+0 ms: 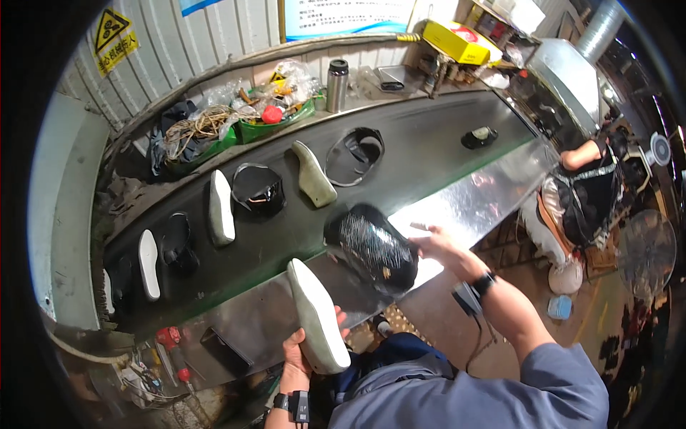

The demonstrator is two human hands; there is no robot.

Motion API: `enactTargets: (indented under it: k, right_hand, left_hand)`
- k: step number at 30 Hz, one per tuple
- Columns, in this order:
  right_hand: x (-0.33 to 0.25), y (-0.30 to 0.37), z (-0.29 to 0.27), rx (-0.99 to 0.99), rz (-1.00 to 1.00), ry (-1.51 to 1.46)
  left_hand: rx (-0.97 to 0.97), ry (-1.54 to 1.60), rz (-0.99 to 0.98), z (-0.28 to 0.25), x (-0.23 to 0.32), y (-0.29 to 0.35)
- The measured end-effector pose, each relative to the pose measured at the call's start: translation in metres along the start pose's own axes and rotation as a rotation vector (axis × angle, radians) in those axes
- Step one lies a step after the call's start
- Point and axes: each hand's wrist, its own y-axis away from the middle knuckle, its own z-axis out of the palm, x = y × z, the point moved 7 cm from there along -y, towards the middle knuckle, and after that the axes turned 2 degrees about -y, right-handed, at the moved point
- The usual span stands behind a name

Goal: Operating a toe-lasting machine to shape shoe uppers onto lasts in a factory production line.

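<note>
My left hand (304, 354) grips a pale shoe sole (316, 314) from below, its tip pointing up toward the belt. My right hand (441, 247) holds a glossy black shoe upper (373, 247) at its right side, above the steel edge plate (471, 204). The sole and the upper are close together, sole to the lower left. On the dark conveyor belt (421, 154) lie more pale soles (221, 207) (312, 174) (148, 263) and black uppers (258, 189) (356, 154) (177, 243) in pairs.
Behind the belt stand green trays (250, 132) of cord and bagged items, a steel flask (336, 85) and a yellow box (454, 41). Another person (589, 189) sits at the belt's right end. A fan (647, 254) stands on the floor at right.
</note>
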Motion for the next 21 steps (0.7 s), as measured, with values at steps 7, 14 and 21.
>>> enactTargets:
  k: [7, 14, 21]
  right_hand:
    - [0.028, 0.021, 0.005, 0.424, -0.418, 0.378]
    - [0.076, 0.009, 0.073, -0.031, -0.333, 0.519]
    - [-0.002, 0.112, 0.133, -0.178, -0.515, 0.506]
  left_hand:
    - [0.443, -0.481, 0.259, -0.013, 0.036, 0.021]
    - [0.912, -0.818, 0.291, -0.049, -0.018, -0.032]
    - [0.087, -0.277, 0.161, 0.071, -0.001, -0.034]
